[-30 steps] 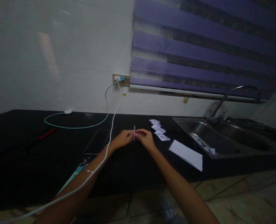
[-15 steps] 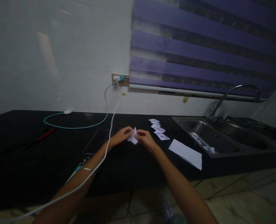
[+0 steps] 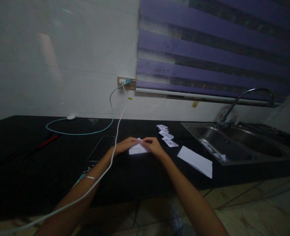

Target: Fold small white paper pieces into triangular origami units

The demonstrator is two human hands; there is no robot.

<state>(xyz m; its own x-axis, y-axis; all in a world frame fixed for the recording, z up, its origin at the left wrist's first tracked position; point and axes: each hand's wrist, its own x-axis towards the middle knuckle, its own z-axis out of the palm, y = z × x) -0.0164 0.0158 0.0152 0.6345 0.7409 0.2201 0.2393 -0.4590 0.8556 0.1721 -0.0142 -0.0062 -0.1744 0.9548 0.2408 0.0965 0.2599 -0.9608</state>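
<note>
A small piece of folded white paper [image 3: 136,150] lies on the dark countertop, its peak pointing away from me and a straight band along its near edge. From the left, my left hand [image 3: 127,144] pinches the peak with its fingertips. My right hand [image 3: 153,145] grips the same paper from the right, thumb and fingers meeting near the top fold. Just right of the hands, several folded paper pieces [image 3: 167,136] stand in a zigzag row. Closer to me on that side rests a stack of white paper sheets [image 3: 195,161].
A phone [image 3: 102,148] lies left of my hands. A white cable [image 3: 108,167] runs from the wall outlet [image 3: 132,84] across my left forearm. To the right is a steel sink [image 3: 245,159] with a curved faucet [image 3: 235,100]. A teal cable [image 3: 91,133] loops at the back left.
The folded paper has gone from standing narrow and upright between my fingers to lying wider and flatter on the counter. Both hands have lowered slightly with it.
</note>
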